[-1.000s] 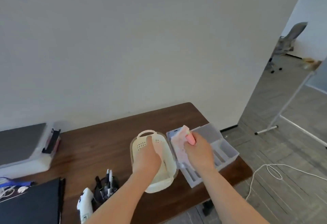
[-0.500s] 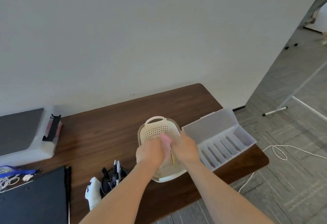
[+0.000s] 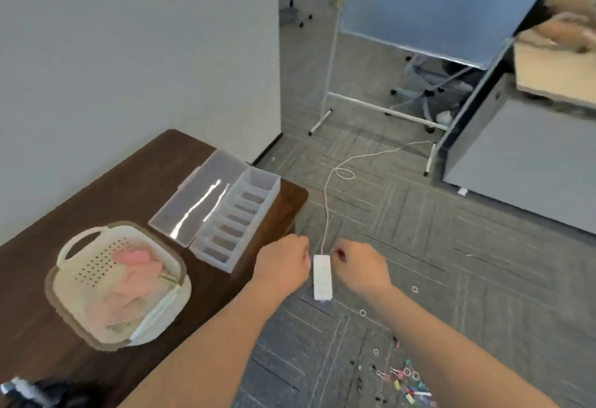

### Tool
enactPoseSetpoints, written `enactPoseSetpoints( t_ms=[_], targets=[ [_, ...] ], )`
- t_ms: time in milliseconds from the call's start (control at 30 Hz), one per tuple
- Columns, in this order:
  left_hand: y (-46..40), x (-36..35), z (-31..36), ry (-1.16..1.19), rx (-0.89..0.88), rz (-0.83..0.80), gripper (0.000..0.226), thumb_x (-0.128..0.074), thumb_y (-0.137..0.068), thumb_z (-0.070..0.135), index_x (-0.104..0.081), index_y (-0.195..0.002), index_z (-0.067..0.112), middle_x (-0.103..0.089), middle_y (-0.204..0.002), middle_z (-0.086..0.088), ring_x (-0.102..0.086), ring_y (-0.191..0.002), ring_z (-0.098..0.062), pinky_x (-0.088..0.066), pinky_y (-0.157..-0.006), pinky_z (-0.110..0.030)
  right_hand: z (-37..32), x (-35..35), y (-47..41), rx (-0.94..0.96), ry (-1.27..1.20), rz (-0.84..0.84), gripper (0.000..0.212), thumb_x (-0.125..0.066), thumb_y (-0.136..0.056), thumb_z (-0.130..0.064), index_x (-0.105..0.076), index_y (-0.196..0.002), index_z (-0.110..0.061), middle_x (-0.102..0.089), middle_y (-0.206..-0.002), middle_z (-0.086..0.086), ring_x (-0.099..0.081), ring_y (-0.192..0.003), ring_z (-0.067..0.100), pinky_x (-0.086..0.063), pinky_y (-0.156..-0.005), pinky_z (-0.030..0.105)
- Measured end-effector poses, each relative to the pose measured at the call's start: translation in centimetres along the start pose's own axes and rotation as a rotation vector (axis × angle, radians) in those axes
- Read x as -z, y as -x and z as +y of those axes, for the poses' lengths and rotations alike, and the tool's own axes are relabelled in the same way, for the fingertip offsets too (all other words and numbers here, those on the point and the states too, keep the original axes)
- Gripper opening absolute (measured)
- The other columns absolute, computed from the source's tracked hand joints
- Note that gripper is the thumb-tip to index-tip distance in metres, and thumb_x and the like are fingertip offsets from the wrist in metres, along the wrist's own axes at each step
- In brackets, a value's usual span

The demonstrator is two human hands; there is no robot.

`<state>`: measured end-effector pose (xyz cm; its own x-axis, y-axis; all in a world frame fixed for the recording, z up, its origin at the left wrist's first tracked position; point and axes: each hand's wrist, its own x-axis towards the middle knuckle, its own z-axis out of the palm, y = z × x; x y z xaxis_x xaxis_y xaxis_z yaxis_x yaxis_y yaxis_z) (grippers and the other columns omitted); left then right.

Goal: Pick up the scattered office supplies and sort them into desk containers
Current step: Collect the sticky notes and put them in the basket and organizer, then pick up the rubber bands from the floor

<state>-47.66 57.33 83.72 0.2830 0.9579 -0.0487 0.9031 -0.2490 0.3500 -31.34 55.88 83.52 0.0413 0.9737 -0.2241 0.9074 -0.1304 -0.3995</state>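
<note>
Fingers on both hands are curled under, seen from the back, so whether they hold anything cannot be told. Left hand [image 3: 283, 262] hangs past the desk's corner, over the floor, its knuckles just beside the white power strip [image 3: 322, 277] that lies on the carpet. Right hand [image 3: 361, 267] hangs on the other side of that strip, at about 3 o'clock from the left one, with a small dark speck showing by the fingertips; too small to name. Neither hand plainly touches the strip

On the brown desk [image 3: 135, 182], at 9 o'clock from the hands, sits a cream basket [image 3: 74, 246] with a loop handle and a perforated wall. Inside it lie pale pink pieces, blurred, and a long whitish stick slanting along its near side. At about 11 o'clock from the hands stands a clear plastic box [image 3: 258, 195] split into a row of narrow compartments, its lid [image 3: 196, 195] lying open flat beside it; what is in the compartments cannot be made out

From the strip a white cable [image 3: 329, 188] runs off toward 12 o'clock with a loop in it. Small supplies lie scattered on the carpet at 5 o'clock from the hands: coloured clips [image 3: 408, 385] in a loose heap, and a few rings [image 3: 362, 312] nearer the right forearm. A whiteboard on a stand [image 3: 435, 4] is far off at 1 o'clock
</note>
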Motion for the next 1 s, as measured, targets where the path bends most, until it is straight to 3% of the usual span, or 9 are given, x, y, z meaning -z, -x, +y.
enactPoseSetpoints(
  t_ms=[233, 433, 567, 667, 833, 933, 1000],
  targets=[
    [0.3, -14.7, 12.6, -0.093, -0.226, -0.328, 0.022, -0.040, -0.094, 0.026, -0.058, -0.102, 0.017, -0.061, -0.106, -0.005, -0.061, -0.095, -0.030, -0.044, -0.072, -0.036, 19.7, -2.1, 7.6, -0.364, -0.045, -0.071, 0.021, -0.045, -0.092, -0.025, -0.065, -0.098, -0.023, -0.070, -0.097, 0.004, -0.064, -0.094, 0.029, -0.040, -0.063, 0.030],
    [3.1, -27.9, 16.8, -0.200, -0.246, -0.562, 0.015, -0.040, -0.093, 0.021, -0.053, -0.095, 0.015, -0.061, -0.101, -0.006, -0.061, -0.090, -0.030, -0.043, -0.069, -0.035, 33.8, -9.5, 12.8, -0.507, -0.123, -0.195, 0.026, -0.044, -0.096, -0.024, -0.063, -0.114, -0.028, -0.071, -0.108, 0.002, -0.065, -0.097, 0.025, -0.046, -0.070, 0.030],
    [2.5, -39.1, 16.0, -0.241, -0.191, -0.639, 0.012, -0.041, -0.095, 0.022, -0.052, -0.099, 0.017, -0.059, -0.102, -0.005, -0.060, -0.092, -0.029, -0.044, -0.071, -0.035, 42.0, -18.6, 12.3, -0.544, -0.143, -0.214, 0.029, -0.044, -0.097, -0.028, -0.058, -0.122, -0.030, -0.071, -0.107, 0.004, -0.065, -0.098, 0.028, -0.051, -0.074, 0.034],
    [0.5, -49.0, 13.5, -0.239, -0.165, -0.655, 0.014, -0.041, -0.095, 0.022, -0.053, -0.099, 0.015, -0.059, -0.102, -0.007, -0.059, -0.094, -0.030, -0.047, -0.074, -0.037, 47.0, -27.6, 9.7, -0.550, -0.170, -0.262, 0.029, -0.042, -0.099, -0.028, -0.057, -0.123, -0.030, -0.069, -0.109, 0.007, -0.064, -0.099, 0.030, -0.047, -0.074, 0.033],
    [-5.5, -65.5, 7.1, -0.238, -0.175, -0.637, 0.017, -0.039, -0.097, 0.025, -0.051, -0.090, 0.016, -0.058, -0.093, -0.004, -0.057, -0.081, -0.026, -0.043, -0.065, -0.034, 53.6, -43.9, 2.2, -0.550, -0.227, -0.311, 0.019, -0.045, -0.098, -0.030, -0.056, -0.113, -0.026, -0.068, -0.104, 0.003, -0.064, -0.095, 0.028, -0.052, -0.075, 0.035],
    [-10.1, -73.8, 3.2, -0.239, -0.216, -0.628, 0.012, -0.041, -0.097, 0.022, -0.045, -0.087, 0.016, -0.052, -0.092, -0.005, -0.055, -0.082, -0.026, -0.040, -0.064, -0.035, 56.8, -52.1, -3.0, -0.509, -0.227, -0.321, 0.034, -0.051, -0.096, -0.036, -0.049, -0.130, -0.030, -0.065, -0.115, 0.004, -0.062, -0.104, 0.027, -0.052, -0.082, 0.038],
    [-13.0, -78.3, 1.0, -0.246, -0.256, -0.615, 0.011, -0.041, -0.097, 0.024, -0.047, -0.096, 0.014, -0.053, -0.102, -0.007, -0.055, -0.088, -0.028, -0.043, -0.068, -0.037, 58.4, -56.4, -6.3, -0.470, -0.190, -0.325, 0.039, -0.052, -0.096, -0.036, -0.045, -0.134, -0.028, -0.061, -0.123, 0.004, -0.061, -0.108, 0.026, -0.051, -0.085, 0.039]
  ],
)
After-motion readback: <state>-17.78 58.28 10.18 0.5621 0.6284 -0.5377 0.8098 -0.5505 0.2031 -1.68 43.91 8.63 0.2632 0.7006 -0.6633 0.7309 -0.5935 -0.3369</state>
